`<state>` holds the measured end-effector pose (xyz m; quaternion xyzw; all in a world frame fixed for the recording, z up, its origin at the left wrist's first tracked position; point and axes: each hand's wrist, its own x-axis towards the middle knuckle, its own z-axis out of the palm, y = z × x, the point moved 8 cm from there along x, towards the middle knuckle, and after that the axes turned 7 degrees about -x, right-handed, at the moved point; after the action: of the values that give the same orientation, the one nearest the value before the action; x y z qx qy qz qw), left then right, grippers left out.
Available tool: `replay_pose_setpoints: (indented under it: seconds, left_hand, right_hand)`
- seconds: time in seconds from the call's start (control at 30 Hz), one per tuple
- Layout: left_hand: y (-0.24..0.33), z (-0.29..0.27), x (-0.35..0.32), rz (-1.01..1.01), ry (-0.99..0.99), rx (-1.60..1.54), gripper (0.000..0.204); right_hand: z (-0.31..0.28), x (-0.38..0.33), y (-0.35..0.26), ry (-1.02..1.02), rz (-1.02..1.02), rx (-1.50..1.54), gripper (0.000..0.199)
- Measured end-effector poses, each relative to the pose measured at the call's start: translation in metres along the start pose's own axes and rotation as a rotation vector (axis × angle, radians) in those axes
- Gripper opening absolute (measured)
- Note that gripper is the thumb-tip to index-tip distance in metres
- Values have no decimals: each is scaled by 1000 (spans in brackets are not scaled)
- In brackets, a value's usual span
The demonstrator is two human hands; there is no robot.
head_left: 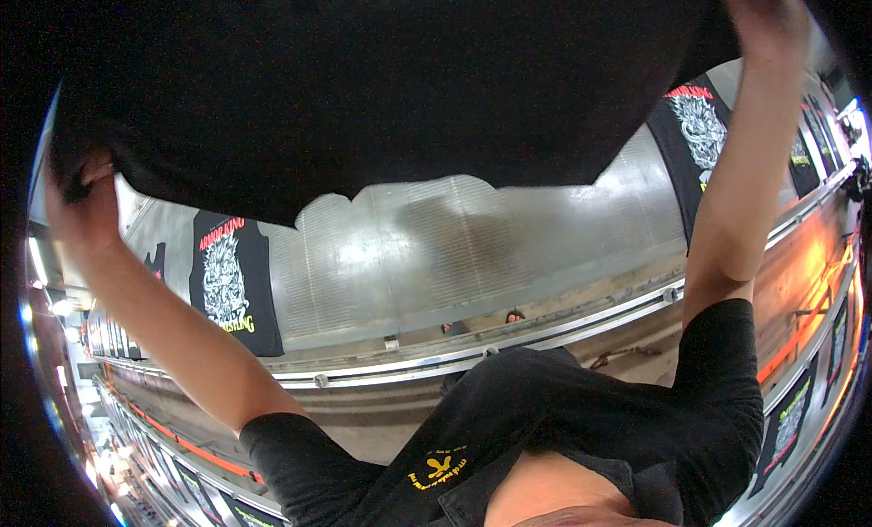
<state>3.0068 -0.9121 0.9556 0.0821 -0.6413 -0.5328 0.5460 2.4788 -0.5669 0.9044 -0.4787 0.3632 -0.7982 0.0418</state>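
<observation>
A large piece of black fabric (409,91) is spread out in the air before me and fills the upper part of the view. My left hand (86,200) is closed on its left end, the fingers partly lost in shadow and slightly blurred. At the upper right my right hand (767,23) grips the other end, higher up, with its fingertips hidden by the dark cloth. The fabric's lower edge hangs wavy above a shiny grey table (363,282). Both arms are stretched wide apart.
Black sleeveless shirt panels with printed designs lie flat on the table, one at left (232,282) and one at right (695,136). A metal rail (409,368) runs along the table's near edge. Behind me is another long table with more printed panels (786,427).
</observation>
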Motion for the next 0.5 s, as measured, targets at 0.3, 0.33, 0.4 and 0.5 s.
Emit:
replay_pose_setpoints:
  seconds: [0.3,0.33,0.4,0.5]
  left_hand:
    - [-271,-24,10,-485,398,430,42]
    - [-267,-23,25,-328,352,507,44]
    - [-232,-5,45,-59,240,845,49]
    - [-138,33,21,231,123,1645,70]
  right_hand:
    - [-64,16,292,42,607,-424,21]
    - [-69,30,296,36,572,-510,22]
    - [-71,65,262,28,435,-612,25]
    - [-67,90,192,102,254,-253,23]
